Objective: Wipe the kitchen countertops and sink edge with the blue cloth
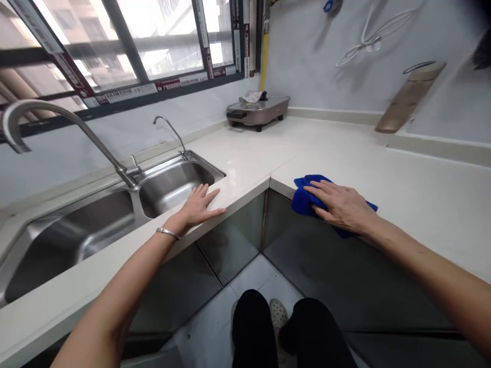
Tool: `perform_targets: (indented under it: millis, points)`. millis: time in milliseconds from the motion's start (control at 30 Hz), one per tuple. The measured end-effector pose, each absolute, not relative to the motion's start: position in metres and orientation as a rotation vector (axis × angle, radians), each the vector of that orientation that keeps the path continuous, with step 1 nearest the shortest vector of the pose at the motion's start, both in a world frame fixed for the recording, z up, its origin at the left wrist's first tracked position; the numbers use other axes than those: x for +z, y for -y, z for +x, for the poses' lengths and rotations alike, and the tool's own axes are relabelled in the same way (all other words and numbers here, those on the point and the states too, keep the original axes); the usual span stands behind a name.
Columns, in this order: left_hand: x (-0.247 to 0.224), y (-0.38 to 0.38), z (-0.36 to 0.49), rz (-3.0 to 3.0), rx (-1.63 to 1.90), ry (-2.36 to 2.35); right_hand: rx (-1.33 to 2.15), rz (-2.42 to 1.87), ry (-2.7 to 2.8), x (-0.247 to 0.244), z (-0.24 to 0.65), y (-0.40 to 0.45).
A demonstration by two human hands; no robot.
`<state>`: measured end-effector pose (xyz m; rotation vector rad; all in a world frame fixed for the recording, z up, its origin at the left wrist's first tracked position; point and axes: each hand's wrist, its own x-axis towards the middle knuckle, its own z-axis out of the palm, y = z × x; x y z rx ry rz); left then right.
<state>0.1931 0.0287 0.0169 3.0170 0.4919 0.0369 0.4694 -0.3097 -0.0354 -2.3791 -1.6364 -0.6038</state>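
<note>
My left hand (197, 205) lies on the front rim of the white countertop (245, 176), beside the right bowl of the steel sink (136, 207), with its fingers spread and nothing in them. On the right arm of the counter, near its front edge, my right hand (341, 204) presses on a crumpled blue cloth (305, 200). The cloth sticks out past the fingertips and on the far side of the hand, and part of it hangs over the edge. The palm hides its middle.
A large curved faucet (72, 115) and a small thin tap (171, 128) rise behind the sink. An electric pan with a glass lid (259, 110) stands in the back corner. A brown bottle-like object (410, 99) leans against the right wall. Dark cabinet doors (307, 245) are below.
</note>
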Motion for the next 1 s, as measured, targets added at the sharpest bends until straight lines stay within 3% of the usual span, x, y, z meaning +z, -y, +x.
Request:
perform_targets:
  millis: [333, 500, 667, 767, 1000]
  points:
    - [0.041, -0.039, 0.055, 3.035, -0.295, -0.738, -0.659, -2.119, 1.396, -0.038, 0.46, 0.31]
    - [0.024, -0.055, 0.005, 2.942, -0.094, -1.055, -0.451, -1.746, 1.009, -0.017, 0.439, 0.289]
    - [0.015, -0.06, 0.005, 2.924, 0.021, -1.036, -0.376, -1.532, 1.031, 0.003, 0.401, 0.211]
    - [0.016, -0.057, 0.006, 2.932, 0.048, -1.027, -0.401, -1.584, 1.198, 0.001, 0.387, 0.155]
    - [0.015, -0.048, 0.006, 2.905, 0.059, -1.042, -0.337, -2.188, 1.553, -0.025, 0.385, 0.091]
